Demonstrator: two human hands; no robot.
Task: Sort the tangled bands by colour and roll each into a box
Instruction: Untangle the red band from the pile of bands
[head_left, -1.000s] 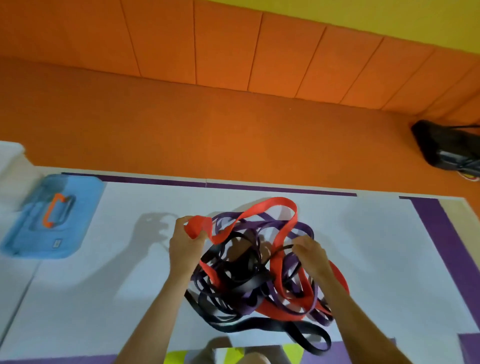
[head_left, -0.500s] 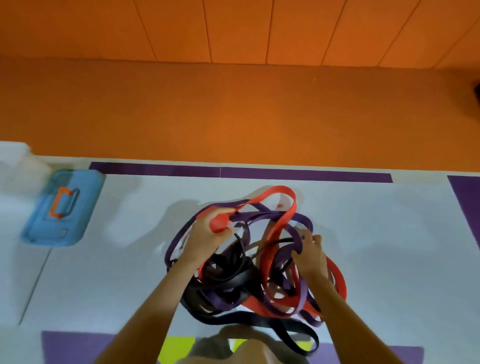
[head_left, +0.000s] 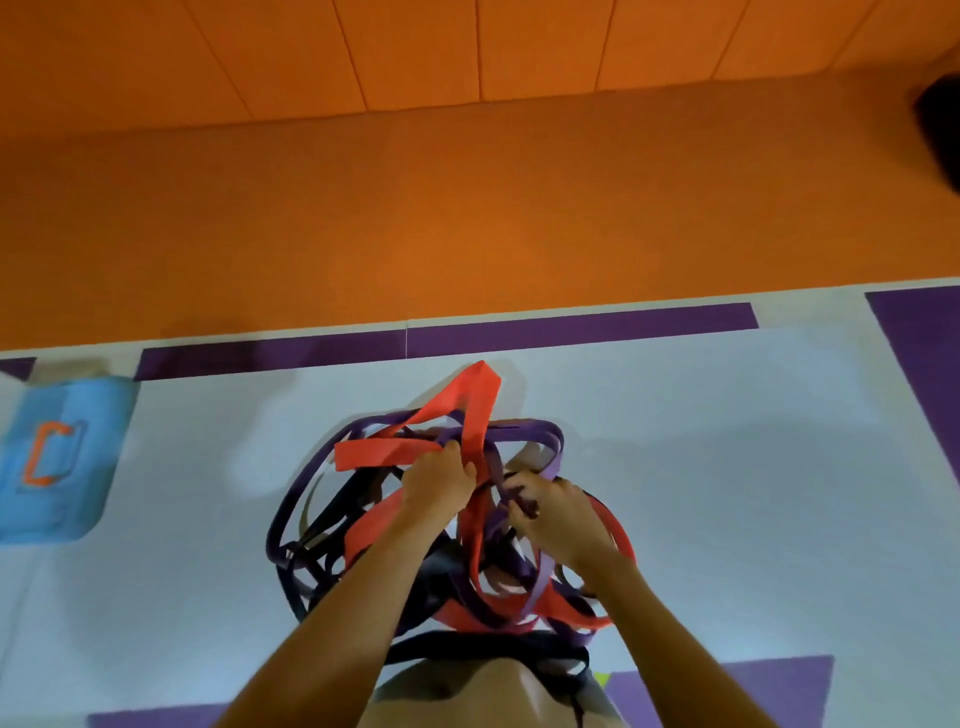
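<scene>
The tangle (head_left: 374, 525) of flat, rubbery loops is held over the white mat (head_left: 727, 493), well to the right of the blue box (head_left: 57, 457). The red band (head_left: 470, 410) is gripped in the curled left hand (head_left: 439, 486) and a purple band (head_left: 540, 431) is pinched by the right hand (head_left: 558, 514). Were the red band pulled hard, the crossings could be cinched tighter, since its wide, smooth strip is threaded through the purple band and the black band (head_left: 467, 647).
</scene>
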